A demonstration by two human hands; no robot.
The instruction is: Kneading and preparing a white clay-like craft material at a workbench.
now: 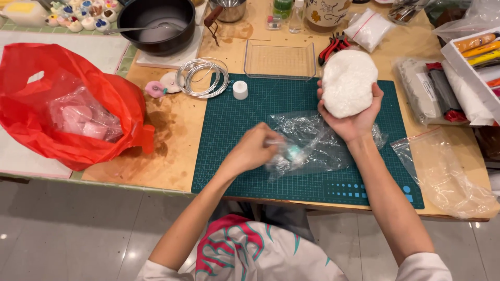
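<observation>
Far left on the counter (172, 130), a red plastic bag (67, 104) slumps open with a clear bag of pinkish pieces (83, 117) inside. Above it, a dark pot (156, 23) with a spoon resting in it. Moving right: a coil of silver wire (202, 77), a small pink disc (154, 89) beside it, and a little white cylinder (240, 89) standing on the edge of the green cutting mat (234, 156).

Now the left hand (255, 148) — fingers curled closed, pinching the crumpled clear plastic wrap (312, 143) that lies on the mat; the motion blurs it, so the exact grip is hard to read. Behind, an empty clear tray (280, 60) and red-handled pliers (333, 47).

The right hand (354, 117) is cupped palm up above the mat, fingers wrapped around the underside of a big white lump of clay (349, 82), holding it clear of the surface.

Further right, grey and black packets (432, 91), an empty clear zip bag (442, 171), and a white box of coloured tubes (476, 52) at the edge.
</observation>
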